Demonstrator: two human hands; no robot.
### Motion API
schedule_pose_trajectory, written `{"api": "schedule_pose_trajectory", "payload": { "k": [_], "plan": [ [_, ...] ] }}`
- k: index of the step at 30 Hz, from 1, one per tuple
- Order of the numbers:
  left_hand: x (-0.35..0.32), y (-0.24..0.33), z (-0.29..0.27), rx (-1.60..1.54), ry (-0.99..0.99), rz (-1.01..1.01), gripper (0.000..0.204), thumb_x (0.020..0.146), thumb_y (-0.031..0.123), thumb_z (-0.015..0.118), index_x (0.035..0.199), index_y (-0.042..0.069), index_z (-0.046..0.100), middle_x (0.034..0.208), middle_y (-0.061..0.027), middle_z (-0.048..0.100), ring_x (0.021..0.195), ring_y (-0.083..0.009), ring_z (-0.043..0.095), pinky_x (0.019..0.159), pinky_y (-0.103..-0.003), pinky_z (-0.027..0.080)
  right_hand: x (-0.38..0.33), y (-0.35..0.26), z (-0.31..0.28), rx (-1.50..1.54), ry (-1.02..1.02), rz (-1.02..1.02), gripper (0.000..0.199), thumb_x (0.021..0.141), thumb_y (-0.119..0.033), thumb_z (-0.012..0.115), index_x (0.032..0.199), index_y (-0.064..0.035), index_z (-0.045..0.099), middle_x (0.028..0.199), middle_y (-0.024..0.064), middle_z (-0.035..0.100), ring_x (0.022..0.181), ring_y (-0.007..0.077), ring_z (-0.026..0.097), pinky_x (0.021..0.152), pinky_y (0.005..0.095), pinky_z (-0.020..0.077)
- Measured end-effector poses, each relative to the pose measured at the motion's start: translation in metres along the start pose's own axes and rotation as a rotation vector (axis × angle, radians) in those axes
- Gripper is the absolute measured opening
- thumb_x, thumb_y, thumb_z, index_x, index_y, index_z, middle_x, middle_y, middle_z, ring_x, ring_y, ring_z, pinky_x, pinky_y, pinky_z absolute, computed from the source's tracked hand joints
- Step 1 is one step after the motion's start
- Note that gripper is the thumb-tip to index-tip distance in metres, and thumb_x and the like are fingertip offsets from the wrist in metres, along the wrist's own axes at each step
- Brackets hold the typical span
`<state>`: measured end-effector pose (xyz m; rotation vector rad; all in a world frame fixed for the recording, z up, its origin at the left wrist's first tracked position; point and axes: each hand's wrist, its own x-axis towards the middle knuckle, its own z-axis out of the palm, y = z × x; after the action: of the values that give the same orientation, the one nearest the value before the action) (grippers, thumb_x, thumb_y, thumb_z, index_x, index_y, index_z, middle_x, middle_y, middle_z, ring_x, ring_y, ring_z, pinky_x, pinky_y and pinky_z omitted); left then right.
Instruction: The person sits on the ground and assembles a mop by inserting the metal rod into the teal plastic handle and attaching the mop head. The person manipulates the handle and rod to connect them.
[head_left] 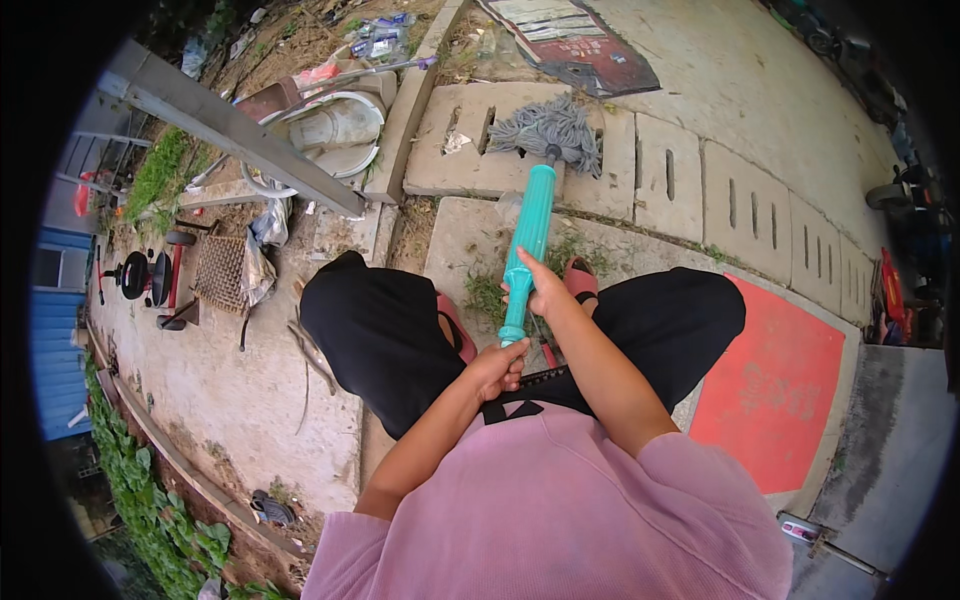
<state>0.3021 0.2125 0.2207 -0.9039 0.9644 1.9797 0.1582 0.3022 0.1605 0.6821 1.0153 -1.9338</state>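
Observation:
Both my hands are wrapped around the teal ribbed handle of a mop (533, 215). My left hand (498, 370) closes on the end nearest my body. Higher up, around the narrower grip, is my right hand (539, 288), its fingers partly hidden behind the handle. The handle slants away from me, leaning a little right. At its far end the grey string mop head (548, 135) spreads over a slotted concrete drain cover (465, 170). Between my knees, just below the right hand, shows a small red object (548, 355), mostly hidden by my arm.
My knees in black trousers (370, 335) flank the mop. A red mat (770, 385) lies at my right. Far left are a metal post (240, 130), a white basin (340, 130) and a wheeled frame (172, 270). A flattened printed sheet (580, 45) lies at the back.

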Motion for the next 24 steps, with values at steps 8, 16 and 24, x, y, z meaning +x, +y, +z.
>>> {"api": "schedule_pose_trajectory", "payload": {
  "k": [8, 16, 24],
  "plan": [
    [-0.010, 0.019, 0.026, 0.447, 0.158, 0.372, 0.024, 0.084, 0.025, 0.053, 0.073, 0.006, 0.044, 0.052, 0.0003, 0.043, 0.042, -0.0093, 0.041, 0.040, -0.028, 0.035, -0.041, -0.026, 0.029, 0.196, -0.164, -0.204, 0.044, 0.077, -0.044, 0.058, 0.098, -0.0065, 0.050, 0.078, 0.0081, 0.055, 0.064, 0.0165, 0.054, 0.054, 0.0321, 0.0449],
    [0.011, 0.042, 0.049, 0.499, 0.199, 0.762, 0.022, 0.086, 0.027, 0.052, 0.075, 0.009, 0.043, 0.051, 0.0042, 0.038, 0.041, -0.0063, 0.033, 0.040, -0.025, 0.030, -0.052, -0.073, 0.056, -0.051, -0.116, -0.479, 0.049, 0.078, -0.047, 0.056, 0.100, -0.0039, 0.049, 0.082, 0.0090, 0.056, 0.061, 0.0166, 0.055, 0.049, 0.0305, 0.0453],
    [0.017, 0.009, 0.013, 0.316, 0.125, 0.117, 0.026, 0.086, 0.029, 0.051, 0.070, 0.012, 0.039, 0.047, 0.0032, 0.033, 0.035, -0.0093, 0.029, 0.034, -0.027, 0.027, 0.005, 0.011, -0.009, 0.057, -0.009, -0.098, 0.047, 0.081, -0.044, 0.052, 0.095, 0.0005, 0.050, 0.075, 0.0109, 0.056, 0.065, 0.0225, 0.057, 0.055, 0.0354, 0.0467]
  ]
}}
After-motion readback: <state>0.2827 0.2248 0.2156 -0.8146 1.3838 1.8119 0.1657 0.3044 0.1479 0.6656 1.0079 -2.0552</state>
